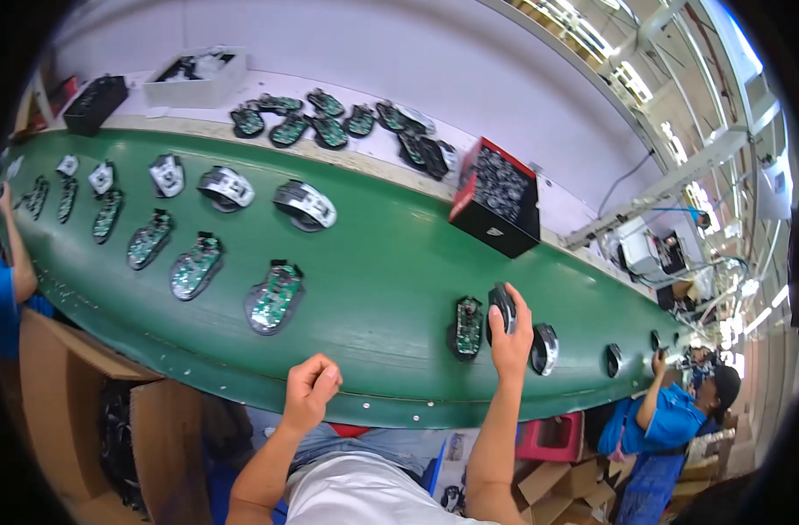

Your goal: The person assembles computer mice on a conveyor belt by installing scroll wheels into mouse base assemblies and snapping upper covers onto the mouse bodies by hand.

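My right hand (511, 343) grips a dark computer mouse shell (502, 306) between thumb and fingers, over the green belt (373, 262). Just left of it lies a mouse base with an exposed green circuit board (467, 328). On its other side rests a black and white mouse shell (545, 350). My left hand (312, 390) is closed at the belt's near edge, its fingers curled in with the thumb against them; whether anything small is inside is hidden. Farther left sits another circuit-board base (275, 299), and beyond it a white and black mouse shell (305, 206).
A black and red box (497, 197) of small parts stands at the belt's far edge. Several board-fitted bases (329, 131) lie on the back ledge, near a white bin (196, 80). Co-workers in blue (657, 420) sit at both sides. Open cardboard boxes (163, 446) stand lower left.
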`<state>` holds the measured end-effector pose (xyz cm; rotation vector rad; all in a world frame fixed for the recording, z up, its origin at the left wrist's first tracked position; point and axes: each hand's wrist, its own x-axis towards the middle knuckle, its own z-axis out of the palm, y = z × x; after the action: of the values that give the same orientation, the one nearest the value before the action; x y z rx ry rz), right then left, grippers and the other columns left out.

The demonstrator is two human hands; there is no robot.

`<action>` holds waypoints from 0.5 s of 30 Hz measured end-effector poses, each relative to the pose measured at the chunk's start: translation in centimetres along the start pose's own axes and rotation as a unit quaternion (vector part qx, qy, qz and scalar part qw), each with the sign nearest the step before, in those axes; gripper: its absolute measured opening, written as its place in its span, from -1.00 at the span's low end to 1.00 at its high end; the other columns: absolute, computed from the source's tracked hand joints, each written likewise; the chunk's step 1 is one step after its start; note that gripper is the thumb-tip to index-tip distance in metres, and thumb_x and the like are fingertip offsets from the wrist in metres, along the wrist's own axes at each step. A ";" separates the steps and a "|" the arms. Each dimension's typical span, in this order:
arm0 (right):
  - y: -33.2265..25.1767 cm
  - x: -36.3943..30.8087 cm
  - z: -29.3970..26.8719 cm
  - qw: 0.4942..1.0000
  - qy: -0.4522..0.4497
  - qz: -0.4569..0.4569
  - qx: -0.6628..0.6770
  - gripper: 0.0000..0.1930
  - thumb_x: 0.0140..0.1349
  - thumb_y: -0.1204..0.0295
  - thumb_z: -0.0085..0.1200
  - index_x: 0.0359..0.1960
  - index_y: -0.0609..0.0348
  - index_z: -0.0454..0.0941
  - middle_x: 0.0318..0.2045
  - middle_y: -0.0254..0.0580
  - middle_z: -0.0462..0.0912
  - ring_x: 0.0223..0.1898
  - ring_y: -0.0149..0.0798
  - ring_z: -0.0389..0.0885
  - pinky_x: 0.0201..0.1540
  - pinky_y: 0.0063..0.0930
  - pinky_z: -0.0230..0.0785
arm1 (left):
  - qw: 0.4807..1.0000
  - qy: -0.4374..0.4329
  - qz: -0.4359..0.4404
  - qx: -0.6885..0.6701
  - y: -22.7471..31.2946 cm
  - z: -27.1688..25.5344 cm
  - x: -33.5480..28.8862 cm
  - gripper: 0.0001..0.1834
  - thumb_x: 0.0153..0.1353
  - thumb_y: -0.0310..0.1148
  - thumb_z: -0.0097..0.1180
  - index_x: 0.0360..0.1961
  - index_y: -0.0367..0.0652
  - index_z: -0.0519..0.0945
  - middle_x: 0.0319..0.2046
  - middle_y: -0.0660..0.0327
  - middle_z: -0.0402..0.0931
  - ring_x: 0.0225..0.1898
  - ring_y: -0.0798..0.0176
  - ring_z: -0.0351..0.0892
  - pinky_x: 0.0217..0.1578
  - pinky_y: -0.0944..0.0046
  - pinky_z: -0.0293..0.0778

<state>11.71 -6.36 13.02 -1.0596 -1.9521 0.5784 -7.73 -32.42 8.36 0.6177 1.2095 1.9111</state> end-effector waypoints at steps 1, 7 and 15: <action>0.5 -0.7 -0.5 0.998 0.011 0.058 0.008 -0.55 0.22 0.43 0.16 0.17 0.22 0.51 0.06 0.00 0.57 0.06 -0.06 0.56 0.19 -0.26 0.34 | 0.996 -0.009 0.020 0.081 0.2 -0.1 0.1 -0.75 0.39 -0.38 0.01 -0.46 -0.24 0.46 -0.68 0.39 0.30 -0.67 0.55 0.18 -0.63 0.44 0.08; -0.2 -3.4 2.0 0.987 0.008 0.019 -0.159 -0.46 0.14 0.26 0.24 0.20 -0.01 0.48 0.18 0.14 0.38 0.10 0.21 0.39 0.19 -0.01 0.27 | 0.971 -0.032 0.073 0.226 0.6 0.4 0.2 -0.75 0.34 -0.40 0.07 -0.50 -0.28 0.48 -0.67 0.34 0.39 -0.65 0.55 0.24 -0.61 0.42 0.14; -0.5 -4.4 4.1 0.970 -0.022 0.041 -0.237 -0.43 0.19 0.28 0.17 0.28 0.00 0.40 0.27 0.06 0.31 0.18 0.23 0.30 0.20 0.05 0.26 | 0.982 -0.016 0.045 0.182 0.6 -0.1 -0.2 -0.73 0.33 -0.35 0.07 -0.51 -0.27 0.49 -0.66 0.32 0.40 -0.65 0.53 0.25 -0.60 0.41 0.15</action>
<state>9.36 -10.37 9.17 -1.4344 -2.1501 0.1768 -7.89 -32.77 8.91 0.9053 1.5474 1.7557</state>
